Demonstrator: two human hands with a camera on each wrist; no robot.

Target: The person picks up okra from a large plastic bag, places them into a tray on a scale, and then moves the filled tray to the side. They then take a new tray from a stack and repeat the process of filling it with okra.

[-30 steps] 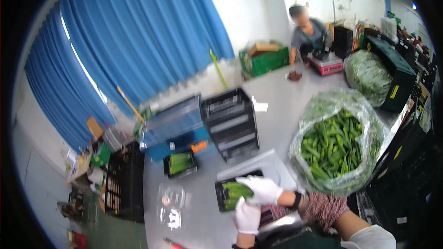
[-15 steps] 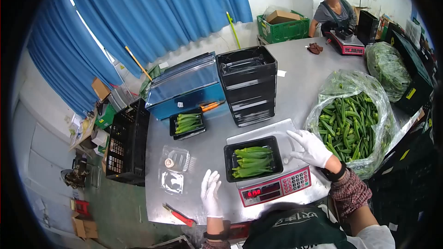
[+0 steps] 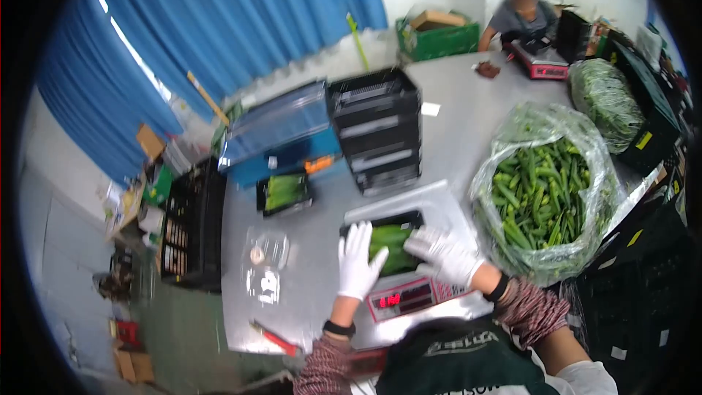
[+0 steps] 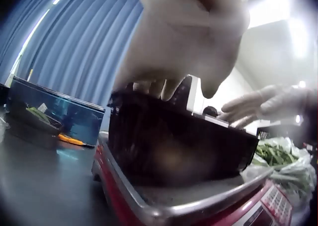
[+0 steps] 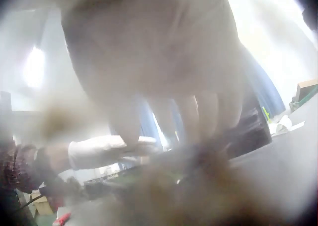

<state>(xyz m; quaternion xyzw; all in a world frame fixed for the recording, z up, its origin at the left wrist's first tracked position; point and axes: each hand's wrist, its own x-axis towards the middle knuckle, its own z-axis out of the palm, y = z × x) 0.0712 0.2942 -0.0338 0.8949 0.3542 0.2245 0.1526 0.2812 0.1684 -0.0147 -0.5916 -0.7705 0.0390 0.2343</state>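
A black plastic tray (image 4: pixel 179 141) of green okra (image 3: pixel 395 243) sits on the red and silver digital scale (image 3: pixel 401 300), whose red digits are lit. My white-gloved left hand (image 3: pixel 358 260) is at the tray's left side, fingers extended and thumb toward the okra. In the left wrist view its fingertips reach over the tray rim. From the right, my gloved right hand (image 3: pixel 444 254) reaches over the tray's other side with fingers spread, fingertips at the okra. The right wrist view is blurred, and that hand's fingertips are hard to make out.
Right of the scale stands a clear bag (image 3: pixel 545 263) full of okra. Stacked black trays (image 3: pixel 380 132) rise behind it, beside a blue box (image 3: pixel 281 139). Left lie another okra tray (image 3: pixel 284 192), clear plastic packs (image 3: pixel 263 263) and a red-handled tool (image 3: pixel 278 340). A person (image 3: pixel 523 18) sits across the table.
Both hands first held the okra at the tray, then drew apart to either side, and now have come back in over it. The tray stays on the scale.
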